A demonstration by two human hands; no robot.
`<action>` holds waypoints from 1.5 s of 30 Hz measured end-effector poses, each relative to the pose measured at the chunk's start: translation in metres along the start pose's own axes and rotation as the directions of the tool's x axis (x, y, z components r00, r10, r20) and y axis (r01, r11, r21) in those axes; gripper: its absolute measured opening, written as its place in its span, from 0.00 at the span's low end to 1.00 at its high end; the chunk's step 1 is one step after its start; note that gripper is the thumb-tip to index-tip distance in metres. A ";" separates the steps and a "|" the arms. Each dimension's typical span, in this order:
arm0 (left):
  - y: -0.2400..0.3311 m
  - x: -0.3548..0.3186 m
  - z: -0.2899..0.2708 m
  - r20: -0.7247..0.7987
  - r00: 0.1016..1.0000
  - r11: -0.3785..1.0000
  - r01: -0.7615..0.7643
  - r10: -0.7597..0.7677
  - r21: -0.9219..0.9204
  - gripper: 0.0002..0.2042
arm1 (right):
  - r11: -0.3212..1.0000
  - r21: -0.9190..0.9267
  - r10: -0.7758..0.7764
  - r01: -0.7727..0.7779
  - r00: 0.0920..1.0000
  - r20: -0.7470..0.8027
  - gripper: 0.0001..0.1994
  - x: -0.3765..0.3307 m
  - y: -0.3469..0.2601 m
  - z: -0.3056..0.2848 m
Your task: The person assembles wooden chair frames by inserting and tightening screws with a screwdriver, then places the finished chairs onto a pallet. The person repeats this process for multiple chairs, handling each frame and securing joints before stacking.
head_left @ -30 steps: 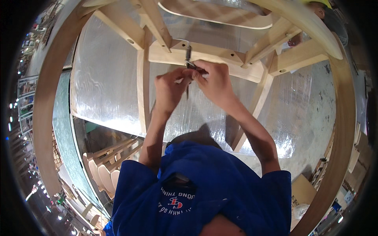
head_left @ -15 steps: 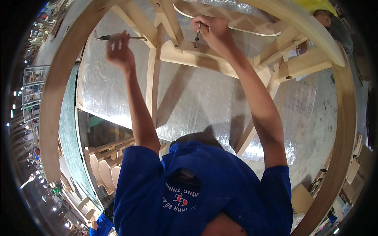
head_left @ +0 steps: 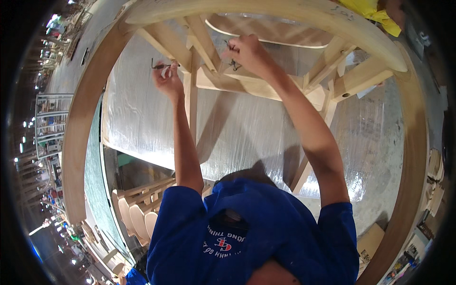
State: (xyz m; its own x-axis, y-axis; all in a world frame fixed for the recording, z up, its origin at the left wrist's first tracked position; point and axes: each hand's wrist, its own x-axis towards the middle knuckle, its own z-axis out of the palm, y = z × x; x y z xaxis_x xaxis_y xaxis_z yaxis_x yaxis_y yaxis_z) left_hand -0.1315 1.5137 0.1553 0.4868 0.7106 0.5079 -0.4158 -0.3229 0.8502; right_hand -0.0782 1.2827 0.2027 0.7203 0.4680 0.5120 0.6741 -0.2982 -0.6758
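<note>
My left hand point(head_left: 169, 84) is raised at the left of a pale wooden furniture frame point(head_left: 256, 85). Its fingers are closed round a thin dark tool point(head_left: 159, 67) with a bent end, perhaps a hex key, held close to the angled wooden brace point(head_left: 167, 42). To the right, above the crosspiece, my right hand point(head_left: 251, 54) pinches small dark metal hardware point(head_left: 233, 64). It looks like a bolt, but blur hides its exact shape. The hardware hangs close to the crosspiece's upper face; I cannot tell whether they touch.
A broad curved wooden rail point(head_left: 266, 13) arches around the work, its side arms running down both edges. Beneath lies a surface covered in clear plastic film point(head_left: 228, 137). Several shaped wooden pieces point(head_left: 135, 213) are stacked at lower left. A curved board point(head_left: 270, 33) lies beyond the crosspiece.
My left hand has moved right and down with its tool, nearer the frame. My right hand has shifted slightly left and down, still pinching the hardware. The whole view has shifted a little.
</note>
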 end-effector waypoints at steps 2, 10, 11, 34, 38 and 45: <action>0.013 -0.005 0.001 -0.097 0.995 0.999 0.010 -0.006 0.043 0.08 | 0.985 0.011 0.171 -0.171 0.985 0.021 0.15 -0.006 -0.003 0.006; 0.037 0.002 0.001 -0.005 0.998 0.949 0.064 -0.069 -0.308 0.12 | 0.956 0.202 0.217 -0.213 0.976 0.003 0.13 -0.013 0.002 0.011; 0.037 -0.001 0.005 -0.028 0.999 0.949 0.007 -0.017 -0.315 0.12 | 0.946 0.215 0.249 -0.241 0.969 -0.009 0.12 -0.014 0.002 0.012; 0.032 -0.002 0.006 -0.018 0.998 0.994 0.059 -0.061 -0.093 0.11 | 0.979 0.139 0.158 -0.151 0.987 -0.038 0.05 -0.021 -0.004 0.018; 0.026 -0.002 -0.006 -0.093 0.994 0.992 0.060 -0.049 0.111 0.12 | 0.951 0.261 0.161 -0.165 0.986 0.038 0.04 -0.017 0.005 0.015; 0.027 -0.001 0.000 -0.099 0.991 0.981 0.073 -0.092 -0.180 0.14 | 0.920 0.372 0.131 -0.123 0.991 0.002 0.05 -0.015 0.008 0.018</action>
State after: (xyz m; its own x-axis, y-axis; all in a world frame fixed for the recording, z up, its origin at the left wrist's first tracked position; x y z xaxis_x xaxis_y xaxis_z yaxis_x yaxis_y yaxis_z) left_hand -0.1433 1.5045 0.1777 0.4443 0.7959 0.4112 -0.5105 -0.1522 0.8463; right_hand -0.0862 1.2877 0.1799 0.8021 0.4269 0.4176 0.4710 -0.0221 -0.8819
